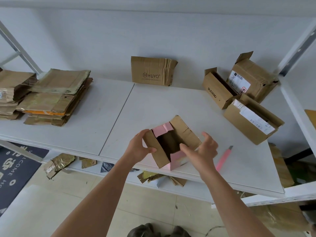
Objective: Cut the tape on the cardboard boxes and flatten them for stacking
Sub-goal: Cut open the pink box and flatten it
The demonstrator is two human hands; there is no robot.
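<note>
**Flattening the open box**

I see the box (171, 142) at the counter (119, 106) front edge, flaps open, so tape looks cut already. L hand (139, 147) grips its left wall; R hand (203, 147) holds the right side, fingers curled loosely. Knife (224, 158) lies just right. Next, I reckon: push walls in w/ both hands, collapse flat, move to stack (54, 98).

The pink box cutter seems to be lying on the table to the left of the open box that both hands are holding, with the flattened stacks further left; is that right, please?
Not quite: the pink box cutter lies on the table to the right of the open box, beside the right hand. The head view shows it. Both hands, left hand included, do hold the box, and the flattened stacks sit further left.
</note>
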